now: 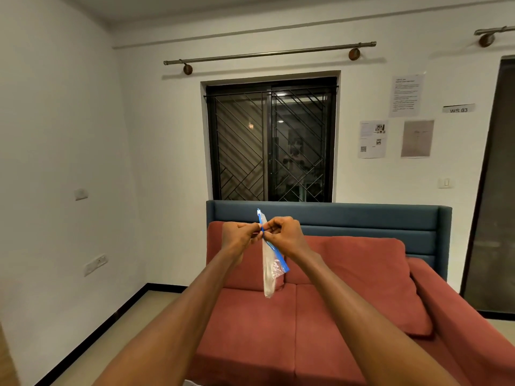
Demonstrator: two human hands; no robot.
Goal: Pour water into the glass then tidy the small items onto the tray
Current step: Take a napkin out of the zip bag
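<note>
Both arms are stretched out in front of me at chest height. My left hand (239,235) and my right hand (284,234) pinch the blue zip strip of a clear plastic bag (269,271) from either side, fingertips almost touching. The bag hangs down from the strip, thin and crumpled, and I cannot tell whether anything is inside. No glass, water container or tray is in view.
A red sofa (320,316) with cushions and a blue back (362,218) stands straight ahead under a barred window (271,143). White walls with papers and switches surround it; a dark doorway (496,190) is at the right. Beige floor shows at the left.
</note>
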